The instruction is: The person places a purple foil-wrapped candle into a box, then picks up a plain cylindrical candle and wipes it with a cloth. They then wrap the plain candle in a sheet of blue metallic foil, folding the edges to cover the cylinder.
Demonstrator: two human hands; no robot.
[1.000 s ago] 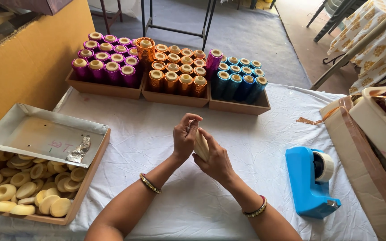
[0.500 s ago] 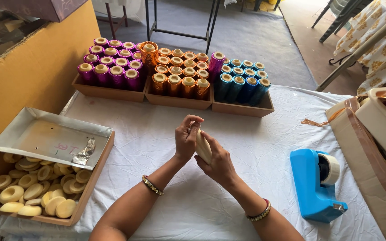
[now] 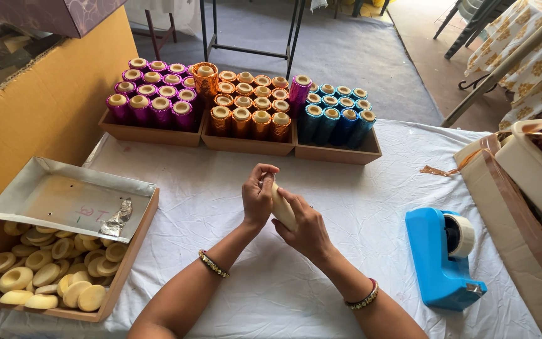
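Cream-coloured, the plain roll [image 3: 283, 206] sat above the white tablecloth [image 3: 233, 188], pinched between the left hand [image 3: 258, 199] and right hand [image 3: 306, 223], whose fingers were curled close around it, and it seemed best kept steady and square while being turned.

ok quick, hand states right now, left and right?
Left hand: closed, fingers on the upper end of the cream ring stack.
Right hand: closed around the same stack from below.
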